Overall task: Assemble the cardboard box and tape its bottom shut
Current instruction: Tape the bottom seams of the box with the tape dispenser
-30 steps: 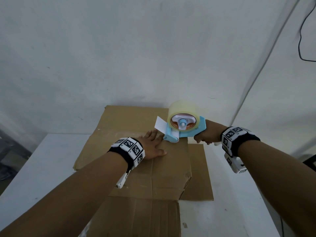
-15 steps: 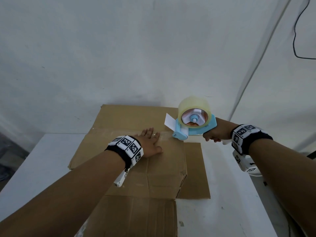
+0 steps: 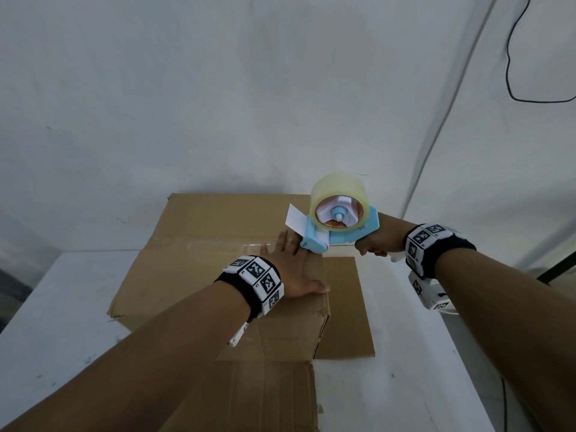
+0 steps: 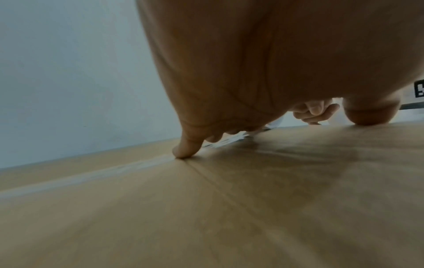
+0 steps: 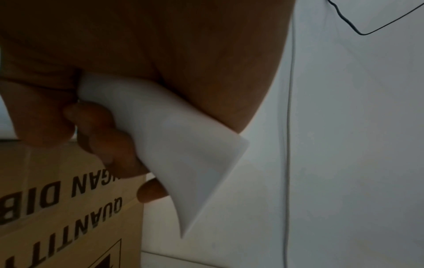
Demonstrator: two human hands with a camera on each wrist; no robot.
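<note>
A brown cardboard box (image 3: 193,275) stands bottom-up on the white table (image 3: 62,291), its flaps folded shut. A strip of clear tape (image 3: 215,244) runs along the middle seam. My left hand (image 3: 293,269) lies flat on the box top near its right edge, fingers straight, and a fingertip (image 4: 183,154) presses the taped seam. My right hand (image 3: 378,241) grips the white handle (image 5: 165,145) of a light blue tape dispenser (image 3: 339,222) with a clear roll. The dispenser's front end sits at the box's right edge, just beyond my left fingertips.
A loose box flap (image 3: 346,307) lies flat on the table to the right of the box. Another flap (image 3: 249,397) hangs toward me. A white wall rises close behind the box, with a black cable (image 3: 511,57) at the upper right. The box side carries printed letters (image 5: 69,199).
My left hand has slid right along the taped seam to the box's right edge. The dispenser in my right hand first moved right, then came back left to the edge.
</note>
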